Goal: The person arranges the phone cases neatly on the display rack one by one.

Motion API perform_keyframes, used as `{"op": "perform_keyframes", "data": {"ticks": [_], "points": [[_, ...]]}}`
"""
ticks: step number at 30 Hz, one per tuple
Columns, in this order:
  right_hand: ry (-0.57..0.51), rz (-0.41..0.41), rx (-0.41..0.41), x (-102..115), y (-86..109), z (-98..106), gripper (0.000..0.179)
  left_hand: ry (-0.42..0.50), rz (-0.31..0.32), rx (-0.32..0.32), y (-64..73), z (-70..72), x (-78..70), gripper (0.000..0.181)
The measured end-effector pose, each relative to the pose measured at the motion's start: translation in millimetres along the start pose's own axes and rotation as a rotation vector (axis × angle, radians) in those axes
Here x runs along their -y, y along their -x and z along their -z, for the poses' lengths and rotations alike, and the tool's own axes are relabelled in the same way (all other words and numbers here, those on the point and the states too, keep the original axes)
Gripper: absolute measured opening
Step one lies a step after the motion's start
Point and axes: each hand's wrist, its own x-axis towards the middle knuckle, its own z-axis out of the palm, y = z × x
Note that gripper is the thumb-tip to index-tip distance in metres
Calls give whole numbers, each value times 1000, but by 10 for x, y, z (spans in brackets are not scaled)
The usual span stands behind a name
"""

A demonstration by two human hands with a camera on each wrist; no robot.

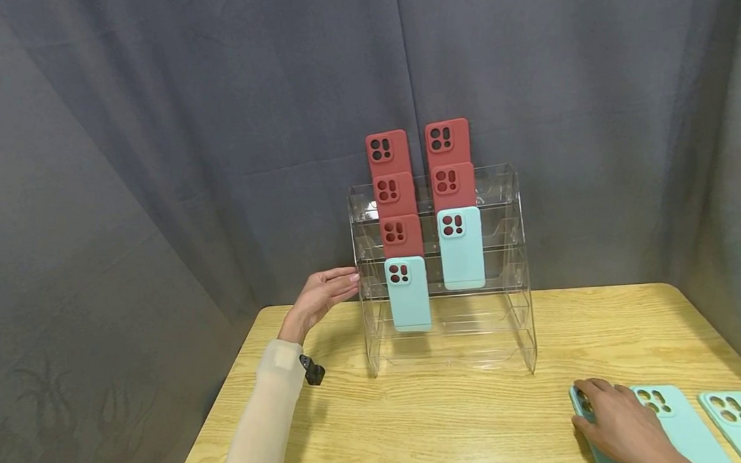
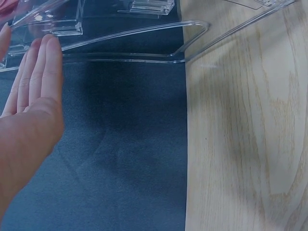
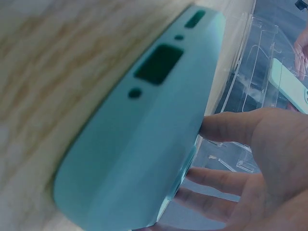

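My left hand (image 1: 321,298) reaches to the left side of a clear acrylic tiered stand (image 1: 528,314), its straight fingertips touching the side panel. In the left wrist view those fingers (image 2: 50,72) lie extended beside the clear plastic. At the lower right of the head view, my right hand (image 1: 628,423) lies over a mint-green phone case (image 3: 130,149). The right wrist view shows its thumb and fingers at the edges of this case, which tilts across the picture close to the wooden table. Part of the case is hidden under the hand.
Several red phone cases (image 1: 401,236) lean in two columns on the stand, with a mint case (image 1: 410,301) in front of each column. More mint cases (image 1: 735,416) lie on the wooden table (image 1: 450,419) at the right. Grey curtains (image 1: 269,126) hang behind and beside the table.
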Motion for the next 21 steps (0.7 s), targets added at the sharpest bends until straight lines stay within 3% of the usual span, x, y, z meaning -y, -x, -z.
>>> {"op": "perform_keyframes", "data": {"ticks": [16, 21], "points": [[-22, -61, 53, 67, -50, 28, 59, -16, -6, 2, 10, 10, 21, 51], [-40, -60, 36, 88, -69, 67, 61, -9, -7, -2, 8, 11, 16, 51]]}}
